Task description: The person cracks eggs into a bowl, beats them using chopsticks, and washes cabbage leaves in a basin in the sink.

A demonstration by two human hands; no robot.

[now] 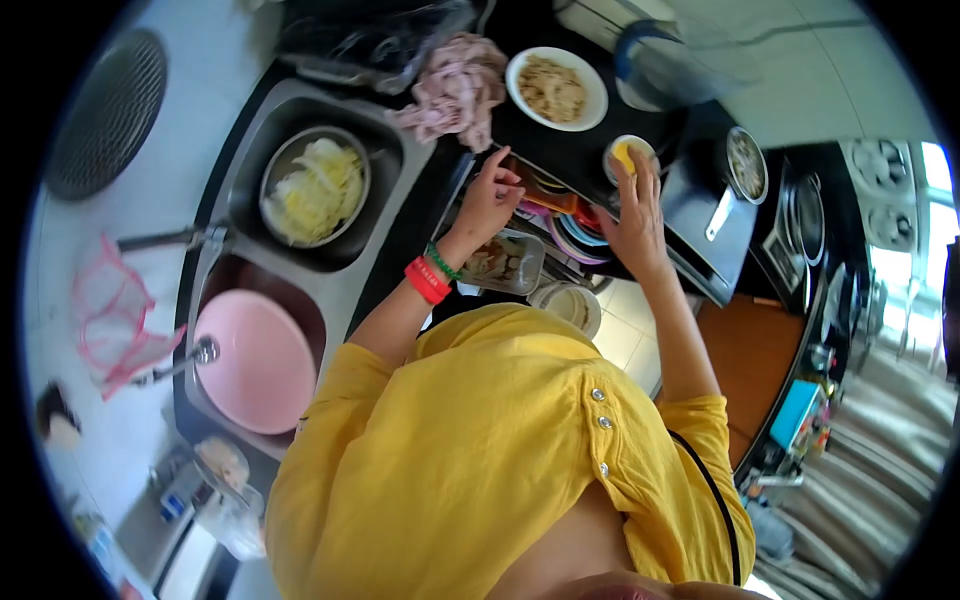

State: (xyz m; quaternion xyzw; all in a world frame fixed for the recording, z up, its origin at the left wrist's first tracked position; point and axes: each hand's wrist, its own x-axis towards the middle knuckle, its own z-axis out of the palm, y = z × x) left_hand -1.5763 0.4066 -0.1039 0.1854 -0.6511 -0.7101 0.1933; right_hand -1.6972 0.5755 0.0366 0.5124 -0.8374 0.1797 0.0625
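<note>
My left hand (487, 205), with a green bracelet and a red band on the wrist, is over the left side of an open drawer under the counter. Its fingers are bent and apart, with nothing visible in them. Flat across the drawer's right part is my right hand (636, 215), fingers stretched out, their tips beside a small bowl with something yellow (628, 157). Colourful round dishes or lids (575, 238) and an orange container (543, 187) fill the drawer between the hands. A clear plastic box (505, 262) lies nearer my body.
Behind the drawer are a white bowl of light-brown food (553, 90) and a crumpled pink cloth (460, 85). At left, a double sink (392, 165) holds a metal bowl of shredded cabbage (325, 190) and a pink basin (255, 360). A pan (747, 165) stands at right.
</note>
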